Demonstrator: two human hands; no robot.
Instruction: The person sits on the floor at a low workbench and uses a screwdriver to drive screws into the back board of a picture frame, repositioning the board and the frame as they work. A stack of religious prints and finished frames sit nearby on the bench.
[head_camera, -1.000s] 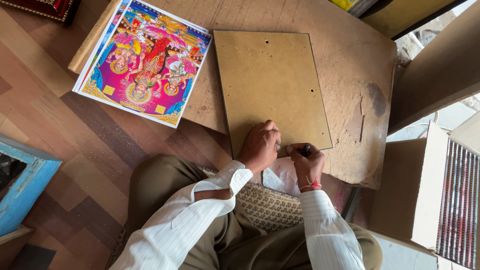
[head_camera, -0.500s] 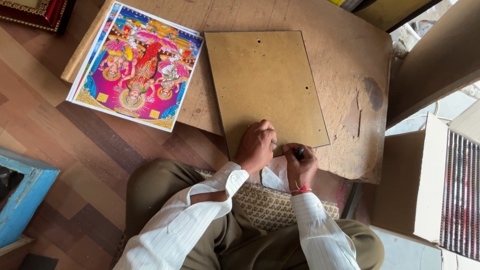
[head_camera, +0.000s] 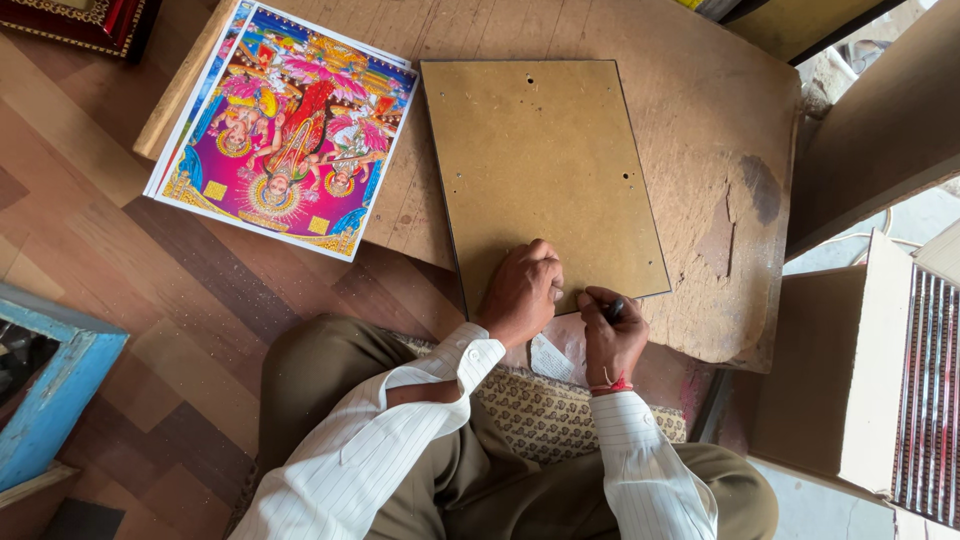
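Your left hand (head_camera: 522, 293) lies knuckles up, fingers curled downward; your right hand (head_camera: 610, 335) sits just beside it, fingers pinched together, both forearms bent inward.

A tan-brown backing board (head_camera: 540, 170) is lying flat on the worn wooden work table, sitting in the upper middle of the frame and running down toward the centre. It is rectangular, standing taller than wide, and is turning slightly so its lower edge is angling down to the right. A thin dark rim is showing along its left and bottom edges. Small holes are dotting its face near the top and right side. A small dark tool (head_camera: 613, 309), possibly a pen or blade, is resting at the board's lower right edge.
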